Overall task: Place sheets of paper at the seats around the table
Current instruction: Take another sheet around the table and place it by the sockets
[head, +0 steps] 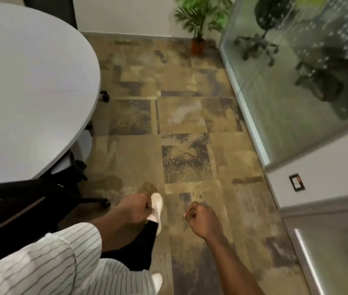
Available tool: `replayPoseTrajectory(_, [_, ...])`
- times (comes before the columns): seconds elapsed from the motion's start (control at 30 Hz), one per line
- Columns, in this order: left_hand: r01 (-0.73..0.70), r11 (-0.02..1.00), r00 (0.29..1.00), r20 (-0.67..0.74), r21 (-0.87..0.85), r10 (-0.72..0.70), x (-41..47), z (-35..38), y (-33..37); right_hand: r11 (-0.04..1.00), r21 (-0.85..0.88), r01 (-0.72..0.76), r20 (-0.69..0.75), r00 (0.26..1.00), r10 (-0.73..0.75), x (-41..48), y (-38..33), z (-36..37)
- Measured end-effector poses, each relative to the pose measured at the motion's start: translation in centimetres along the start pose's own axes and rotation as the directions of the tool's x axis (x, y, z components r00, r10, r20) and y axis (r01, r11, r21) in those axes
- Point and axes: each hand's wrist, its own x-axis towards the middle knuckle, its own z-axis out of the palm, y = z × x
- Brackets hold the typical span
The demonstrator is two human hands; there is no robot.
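Note:
A rounded white table (30, 86) fills the upper left, and no paper shows on the part I can see. My left hand (133, 207) hangs over the floor near my white shoe, fingers curled into a fist with nothing visible in it. My right hand (200, 218) is to its right, also curled shut, with nothing in it that I can make out. No sheets of paper are in view.
A black office chair (19, 207) stands at the table's near edge, lower left. Patterned brown carpet (190, 124) runs ahead. A glass partition (296, 81) lines the right side. A potted plant (198, 28) stands in the far corner.

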Motion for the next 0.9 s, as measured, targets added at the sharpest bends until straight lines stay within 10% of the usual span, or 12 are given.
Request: replayPoseTrajectory(0.9, [0.352, 0.852, 0.897, -0.120, -0.387, -0.425, 28.1, -23.2, -1.2, 0.894, -0.258, 0.368, 0.298, 0.910, -0.288, 44.3, -16.5, -20.9])
